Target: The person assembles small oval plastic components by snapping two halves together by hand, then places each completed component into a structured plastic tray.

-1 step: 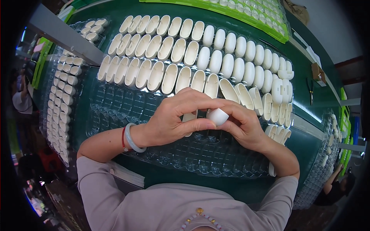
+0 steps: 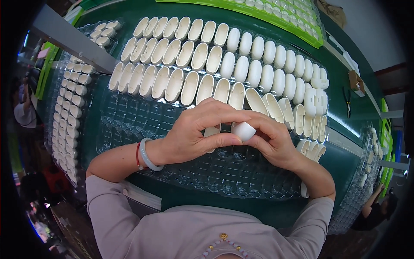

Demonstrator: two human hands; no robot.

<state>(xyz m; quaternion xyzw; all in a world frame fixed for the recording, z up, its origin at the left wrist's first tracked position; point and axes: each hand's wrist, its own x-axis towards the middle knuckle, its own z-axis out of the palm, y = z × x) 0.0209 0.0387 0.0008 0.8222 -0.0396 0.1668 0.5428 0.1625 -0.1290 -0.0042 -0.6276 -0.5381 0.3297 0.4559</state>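
Greyish-pink short-sleeved shirt (image 2: 181,233), pale bangle (image 2: 145,156), red cord bracelet (image 2: 138,156), beaded necklace (image 2: 232,244)

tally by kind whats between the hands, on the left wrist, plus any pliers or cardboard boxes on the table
white piece between left hand and right hand: 1
pale bangle: 1
red bracelet: 1
pliers: 1
cardboard box: 1
total: 5

A dark green table (image 2: 181,199) fills the middle of the frame. Upon it, the clear plastic trays (image 2: 142,123) lie in the centre and bear rows of white oval shells (image 2: 174,85). At the top of the frame rests a bright green tray (image 2: 316,41). Toward the right side lie pliers (image 2: 348,103) with dark handles, and near them, slightly higher, stands a small brown cardboard box (image 2: 356,83).
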